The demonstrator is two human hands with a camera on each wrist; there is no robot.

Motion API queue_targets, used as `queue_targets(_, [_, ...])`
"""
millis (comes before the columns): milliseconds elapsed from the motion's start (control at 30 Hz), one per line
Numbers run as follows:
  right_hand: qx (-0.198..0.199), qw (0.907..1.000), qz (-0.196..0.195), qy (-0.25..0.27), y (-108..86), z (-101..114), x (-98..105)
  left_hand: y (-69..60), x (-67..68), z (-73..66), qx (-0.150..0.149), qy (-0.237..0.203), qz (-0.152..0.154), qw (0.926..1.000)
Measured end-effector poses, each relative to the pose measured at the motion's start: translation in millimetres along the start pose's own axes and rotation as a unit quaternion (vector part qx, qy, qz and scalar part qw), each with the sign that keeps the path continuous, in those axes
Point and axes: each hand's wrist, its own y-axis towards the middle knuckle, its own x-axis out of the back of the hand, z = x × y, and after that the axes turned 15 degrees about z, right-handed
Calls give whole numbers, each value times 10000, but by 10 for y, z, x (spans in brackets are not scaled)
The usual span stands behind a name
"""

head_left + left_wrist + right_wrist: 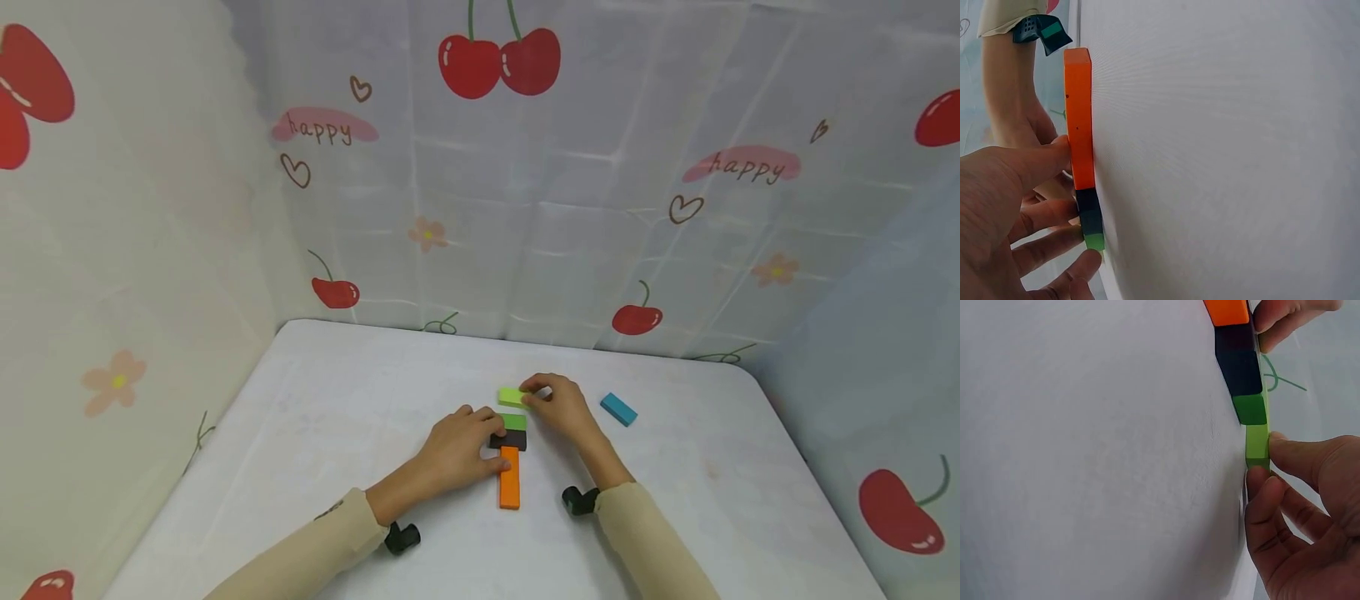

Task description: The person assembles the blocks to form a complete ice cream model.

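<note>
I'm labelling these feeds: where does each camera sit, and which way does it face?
Head: worn on the head, looking forward and down over the table; the left hand, right hand and both sleeves show.
Left wrist: worn there, looking along the left hand at the orange block; the right forearm shows beyond.
Right wrist: worn there, facing the right hand pinching the lime block; left fingertips show at top.
Shared: both wrist views show the orange block, dark block and green block.
</note>
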Motion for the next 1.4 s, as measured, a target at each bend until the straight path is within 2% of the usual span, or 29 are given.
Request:
queue_targets(333, [266,9996,41,-18,38,-1,-19,3,-2,-1,5,-13,11,10000])
queue_targets(767, [248,9994,169,174,-14,-7,-31,-4,-6,2,5,33,-33,10000])
queue_targets(1033, [60,9992,293,268,-35,-30,-54,-11,-15,-1,5,-50,-35,10000])
queue_targets(1400, [169,9986,365,356,-47,-51,-57,0,-10,0,-34,45,-57,10000])
